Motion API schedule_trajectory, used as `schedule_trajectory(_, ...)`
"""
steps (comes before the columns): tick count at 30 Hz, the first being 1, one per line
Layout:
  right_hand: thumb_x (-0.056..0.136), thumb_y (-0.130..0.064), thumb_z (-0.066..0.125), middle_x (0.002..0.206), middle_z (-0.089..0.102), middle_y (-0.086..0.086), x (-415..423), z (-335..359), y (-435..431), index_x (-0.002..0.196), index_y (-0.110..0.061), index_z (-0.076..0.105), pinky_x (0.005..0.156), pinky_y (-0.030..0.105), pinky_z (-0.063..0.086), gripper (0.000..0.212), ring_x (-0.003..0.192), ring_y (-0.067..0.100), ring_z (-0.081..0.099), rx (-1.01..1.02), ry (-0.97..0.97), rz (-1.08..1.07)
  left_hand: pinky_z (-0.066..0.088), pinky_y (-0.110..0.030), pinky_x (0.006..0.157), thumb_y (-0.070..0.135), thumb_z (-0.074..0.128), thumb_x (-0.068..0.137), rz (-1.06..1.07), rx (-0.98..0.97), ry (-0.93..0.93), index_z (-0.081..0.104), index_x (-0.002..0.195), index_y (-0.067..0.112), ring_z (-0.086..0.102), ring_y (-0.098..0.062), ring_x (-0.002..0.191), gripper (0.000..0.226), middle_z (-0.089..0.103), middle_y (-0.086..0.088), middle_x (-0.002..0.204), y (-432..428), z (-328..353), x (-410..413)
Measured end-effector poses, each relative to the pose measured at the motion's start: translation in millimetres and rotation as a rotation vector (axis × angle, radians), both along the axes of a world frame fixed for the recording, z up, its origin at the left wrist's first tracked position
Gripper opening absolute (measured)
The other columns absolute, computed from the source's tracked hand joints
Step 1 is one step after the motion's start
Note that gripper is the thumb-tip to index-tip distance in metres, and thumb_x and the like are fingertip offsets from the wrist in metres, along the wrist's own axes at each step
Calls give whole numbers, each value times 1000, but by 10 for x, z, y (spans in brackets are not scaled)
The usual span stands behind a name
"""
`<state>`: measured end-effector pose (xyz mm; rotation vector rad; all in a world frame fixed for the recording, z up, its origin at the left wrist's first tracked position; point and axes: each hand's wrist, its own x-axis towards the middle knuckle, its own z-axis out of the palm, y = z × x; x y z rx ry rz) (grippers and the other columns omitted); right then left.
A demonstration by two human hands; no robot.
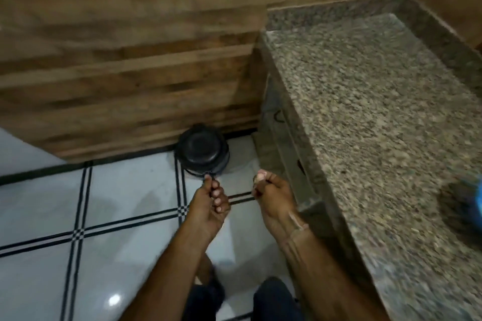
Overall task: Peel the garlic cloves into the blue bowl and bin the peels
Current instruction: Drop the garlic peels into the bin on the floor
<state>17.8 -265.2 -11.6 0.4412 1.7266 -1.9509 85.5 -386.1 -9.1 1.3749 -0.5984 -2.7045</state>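
While both hands hang above the tiled floor [117, 203] near the black bin [202, 151], the right hand [271, 193] pinches pale garlic peels [260, 176].
Left hand [208, 203]: fingers curled, contents indeterminable. Bin: lid down, against the wooden wall [130, 73]. Blue bowl [476, 198]: on the granite counter [365, 112], far right.

Black lidded bin [202, 150] on floor [117, 203]; blurred blue bowl [478, 198] on counter [365, 112]; pale peels [260, 175] in right hand [271, 195].

Both forearms [169, 268] are bare; a thin pale band [297, 225] rings the wrist behind the right hand [271, 190]; dark blue trousers [273, 300] cover the legs.
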Motion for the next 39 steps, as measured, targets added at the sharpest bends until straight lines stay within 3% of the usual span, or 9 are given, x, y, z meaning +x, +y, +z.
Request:
schedule_trajectory(6,102,9,53,70,49,3,-210,-187,-813,76,-11,58,55,19,48,33,63,12,46,-37,-112,-9,22,-17,33,41,40,110,76,-26,-29,47,71,19,31,-5,34,45,38,7,49,-1021,-136,7)
schedule_trajectory(17,101,8,53,67,53,2,-1144,-881,-2171,75,-12,62,58,23,43,34,60,11,45,-26,-228,91,24,-19,36,44,42,109,145,-19,-155,47,69,18,33,-6,36,48,40,5,50,-2253,-728,-557)
schedule_trajectory(26,102,8,50,74,57,6,-1542,-2634,-2646,80,-12,70,63,25,47,37,61,13,54,80,-492,226,24,-17,31,38,40,111,156,172,-278,45,71,17,32,-7,32,45,38,5,47,-2768,-2595,-1239)
schedule_trajectory(29,101,10,52,87,67,16,-1683,-3249,-2889,110,3,73,64,24,54,23,62,12,59,69,-576,176,28,-18,33,34,37,111,187,197,-318,46,75,18,38,-6,31,41,44,6,46,-2878,-3274,-1505)
schedule_trajectory(31,102,10,51,123,69,29,-1851,-3686,-3066,131,12,62,75,25,57,31,78,17,63,50,-588,108,49,-22,45,31,35,112,242,191,-322,58,93,13,58,-12,43,34,67,0,63,-2947,-3665,-1742)
schedule_trajectory(32,103,10,49,137,61,32,-1930,-3818,-3150,137,13,57,76,25,57,35,86,21,65,38,-597,80,57,-29,62,33,33,112,258,173,-334,61,113,10,66,-19,58,36,76,-6,88,-2974,-3782,-1854)
schedule_trajectory(34,108,3,45,147,54,28,-2025,-4040,-3287,141,6,55,75,30,58,35,111,32,65,49,-623,43,55,-44,85,38,28,113,275,147,-279,48,148,10,66,-30,88,50,60,-15,136,-3016,-3977,-2035)
schedule_trajectory(36,110,-5,47,145,57,17,-2074,-4142,-3357,144,-1,54,68,34,54,35,123,34,60,59,-622,-11,48,-56,100,47,27,110,235,141,-259,36,158,14,58,-38,123,59,45,-18,155,-3063,-4182,-2116)
schedule_trajectory(39,110,-15,50,117,61,7,-2115,-4163,-3439,140,-6,52,66,37,50,31,94,22,60,40,-643,-48,36,-59,117,60,32,105,195,106,-379,37,157,19,45,-38,142,66,46,-12,156,-3075,-4264,-2142)
